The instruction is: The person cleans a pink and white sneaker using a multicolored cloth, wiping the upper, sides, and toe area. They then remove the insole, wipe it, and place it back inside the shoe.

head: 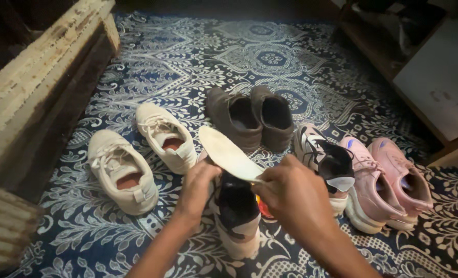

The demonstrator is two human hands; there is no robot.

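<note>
This looks like a home. Shoes (249, 117) sit in pairs on a blue and white rug (187, 56). A wooden shelf (424, 77) stands right of the rug.

Both hands (198, 185) (290, 198) forward, fingers (262, 180) curled

Dim warm light, dark corners, soft blur throughout.

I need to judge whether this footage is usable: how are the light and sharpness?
Head view: dim, warm light, brightest on the insole and cream shoes; the corners fall into dark shadow; the right hand and left hand look slightly soft; no glare; the carpet pattern stays readable.
</note>
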